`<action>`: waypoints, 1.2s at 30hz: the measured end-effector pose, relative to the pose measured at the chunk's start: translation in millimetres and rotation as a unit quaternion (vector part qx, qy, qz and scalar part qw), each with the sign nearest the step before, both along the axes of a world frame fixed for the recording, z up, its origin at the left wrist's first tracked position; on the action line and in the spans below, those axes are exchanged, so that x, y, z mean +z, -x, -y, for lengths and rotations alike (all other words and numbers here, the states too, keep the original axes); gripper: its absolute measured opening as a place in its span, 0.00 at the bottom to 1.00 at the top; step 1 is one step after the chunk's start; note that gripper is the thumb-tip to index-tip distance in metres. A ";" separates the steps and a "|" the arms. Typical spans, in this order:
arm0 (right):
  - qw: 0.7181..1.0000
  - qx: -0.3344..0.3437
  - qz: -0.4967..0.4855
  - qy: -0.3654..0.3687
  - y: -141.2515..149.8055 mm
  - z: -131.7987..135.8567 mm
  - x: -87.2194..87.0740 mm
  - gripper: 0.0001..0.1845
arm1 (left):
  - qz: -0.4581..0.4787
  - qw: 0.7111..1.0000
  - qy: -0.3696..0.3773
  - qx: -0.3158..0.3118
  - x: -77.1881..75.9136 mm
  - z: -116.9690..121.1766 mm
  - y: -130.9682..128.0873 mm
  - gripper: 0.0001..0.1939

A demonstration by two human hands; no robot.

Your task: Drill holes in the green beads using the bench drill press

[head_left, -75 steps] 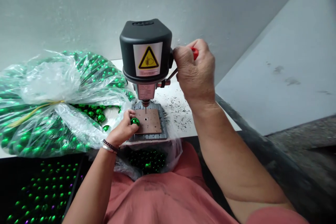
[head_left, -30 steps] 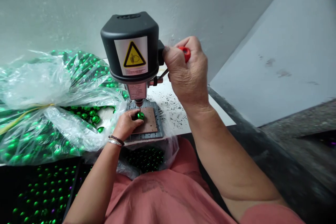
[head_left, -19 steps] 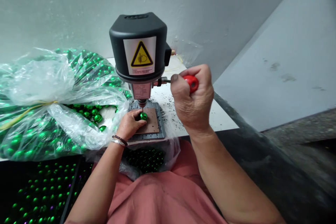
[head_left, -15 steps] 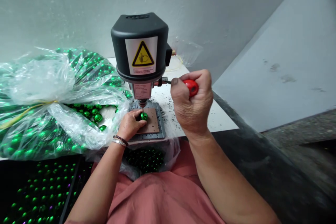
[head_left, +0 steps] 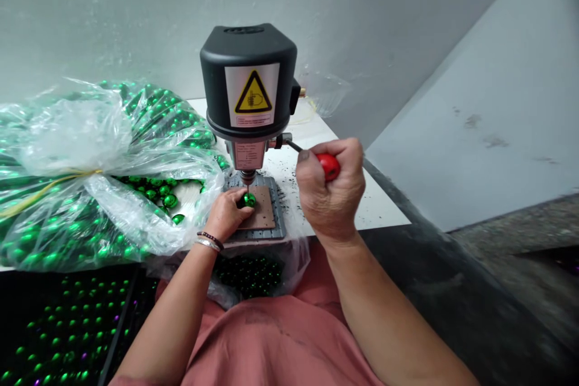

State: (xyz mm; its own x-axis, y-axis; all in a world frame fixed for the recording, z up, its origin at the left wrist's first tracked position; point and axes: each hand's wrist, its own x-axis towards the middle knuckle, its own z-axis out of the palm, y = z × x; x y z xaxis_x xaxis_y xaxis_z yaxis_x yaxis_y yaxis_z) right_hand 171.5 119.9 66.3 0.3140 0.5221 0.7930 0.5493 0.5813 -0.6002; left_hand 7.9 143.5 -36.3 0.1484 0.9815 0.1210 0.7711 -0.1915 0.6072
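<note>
Thumb and fingers of my left hand close around a shiny green ball on a brown board. That board lies on the grey base plate of a small drill press. Directly over the ball is the thin drill bit, its tip at or very near the ball's top; I cannot tell how deep it reaches. My right hand is wrapped round the red knob of the press's lever, to the right of the machine. A yellow warning label covers the black motor housing.
On the left, a large clear plastic bag of green balls lies on the white table. Dark shavings are scattered around the base. Below the table edge hangs another bag of green balls, and a dark tray of them stands lower left.
My right hand has lowered slightly with the red lever knob. My left hand still holds the green ball under the bit. The view has shifted a little.
</note>
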 end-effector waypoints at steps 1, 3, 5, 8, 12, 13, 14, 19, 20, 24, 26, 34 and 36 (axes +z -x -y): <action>1.000 -0.006 0.007 -0.005 0.1 1.4 -2.6 0.07 | 0.003 1.000 0.001 -0.001 -0.3 -0.2 0.3 0.23; 1.000 -0.017 0.013 -0.015 0.5 3.5 -7.9 0.06 | 0.006 1.000 0.004 0.000 -0.5 -0.4 0.5 0.23; 0.999 -0.027 0.012 -0.019 1.0 4.1 -14.7 0.05 | 0.007 1.000 0.005 0.000 0.0 0.1 0.3 0.22; 0.999 -0.027 0.002 -0.028 1.7 3.5 -30.9 0.04 | 0.013 1.000 0.002 -0.003 1.5 1.5 0.1 0.20; 0.999 0.003 -0.006 -0.052 4.1 2.3 -49.2 0.05 | 0.023 1.000 -0.001 -0.004 2.5 2.4 0.5 0.19; 0.998 0.007 -0.011 -0.055 4.9 1.7 -47.9 0.05 | 0.023 1.000 0.000 -0.002 2.4 2.2 0.4 0.20; 0.998 0.007 -0.019 -0.053 5.6 0.8 -42.9 0.04 | 0.024 1.000 0.003 0.001 2.3 1.8 0.2 0.20; 0.999 -0.005 -0.048 0.009 6.0 -13.5 18.8 0.10 | 0.021 1.000 0.009 0.020 1.5 4.8 -1.4 0.21; 0.998 0.007 -0.047 0.032 5.3 -17.7 30.6 0.12 | 0.019 0.999 0.007 0.029 2.1 7.9 -0.8 0.21; 0.992 0.046 -0.078 0.083 2.4 -29.6 50.2 0.13 | 0.004 0.999 0.027 -0.027 12.9 31.3 8.3 0.23; 0.989 0.059 -0.088 0.098 2.0 -31.2 47.7 0.14 | 0.002 0.992 0.065 -0.105 25.0 45.4 15.8 0.25; 0.990 0.068 -0.098 0.081 2.7 -27.6 38.5 0.13 | 0.142 0.982 -0.023 0.121 66.3 46.0 64.0 0.22; 0.990 0.072 -0.095 0.075 2.5 -26.7 38.1 0.14 | 0.032 0.970 -0.086 0.225 57.4 32.5 80.6 0.18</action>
